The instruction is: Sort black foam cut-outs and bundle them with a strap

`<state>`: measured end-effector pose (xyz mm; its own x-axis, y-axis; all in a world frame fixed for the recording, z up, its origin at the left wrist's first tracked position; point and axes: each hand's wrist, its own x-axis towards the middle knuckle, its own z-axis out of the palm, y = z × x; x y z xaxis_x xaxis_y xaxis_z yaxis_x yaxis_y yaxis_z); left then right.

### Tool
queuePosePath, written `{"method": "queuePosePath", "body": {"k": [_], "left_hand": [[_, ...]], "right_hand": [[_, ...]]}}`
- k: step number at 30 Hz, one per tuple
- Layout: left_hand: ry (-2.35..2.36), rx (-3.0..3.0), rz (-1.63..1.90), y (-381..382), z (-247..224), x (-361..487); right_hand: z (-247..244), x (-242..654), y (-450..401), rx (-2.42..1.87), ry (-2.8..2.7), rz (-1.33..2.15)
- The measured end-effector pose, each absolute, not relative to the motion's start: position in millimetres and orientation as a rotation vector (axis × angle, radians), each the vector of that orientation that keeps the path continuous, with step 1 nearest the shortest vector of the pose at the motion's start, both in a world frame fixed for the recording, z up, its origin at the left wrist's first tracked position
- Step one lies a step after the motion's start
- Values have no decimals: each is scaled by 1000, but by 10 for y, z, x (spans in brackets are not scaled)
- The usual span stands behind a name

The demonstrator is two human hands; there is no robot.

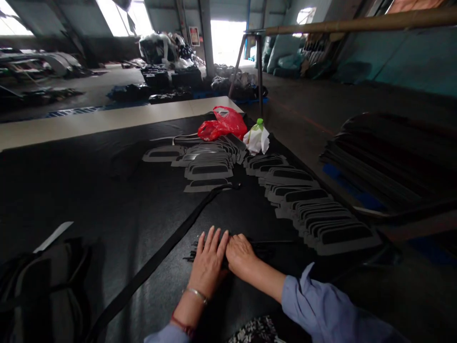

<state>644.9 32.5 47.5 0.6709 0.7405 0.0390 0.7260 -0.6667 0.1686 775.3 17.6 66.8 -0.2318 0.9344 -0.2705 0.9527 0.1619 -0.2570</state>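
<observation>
My left hand (208,259) lies flat with its fingers stretched out, over a small bunch of thin dark strips (190,253) on the black-covered table (150,205). Against its index finger sits my right hand (241,252), curled closed; whatever its fingers hold is hidden. More dark strips and one thin straight length (273,241) stick out to the right of that hand. A long black strap (171,242) runs diagonally across the table, to the left of my hands. Beyond the hands, overlapping grey-edged black pieces (210,170) lie in a stack.
A fanned row of similar pieces (314,205) lines the right edge. Behind them are a red plastic bag (228,123) and a green-capped bottle in white wrapping (257,138). A dark bundle (46,290) stands front left. A bamboo pole (357,21) crosses the upper right.
</observation>
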Motion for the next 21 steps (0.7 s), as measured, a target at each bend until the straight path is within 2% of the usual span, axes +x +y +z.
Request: {"method": "queuePosePath", "body": {"k": [4,7,14,17,21], "left_hand": [[1211,2695,-135,557,466,6644],[1208,2724,-160,555,460,6641],[1178,2775,-110,532,425,6595],[1181,2794,-87,517,412,6596],[1248,2842,-30,441,347,6560]], "right_hand": [[745,8260,52,1874,2512,-674],[697,8836,-72,1936,2377,-640],[615,9753,-275,1836,2224,-817],[687,9799,-144,1984,2196,-848],[691,9336,209,2006,2301,-883]]}}
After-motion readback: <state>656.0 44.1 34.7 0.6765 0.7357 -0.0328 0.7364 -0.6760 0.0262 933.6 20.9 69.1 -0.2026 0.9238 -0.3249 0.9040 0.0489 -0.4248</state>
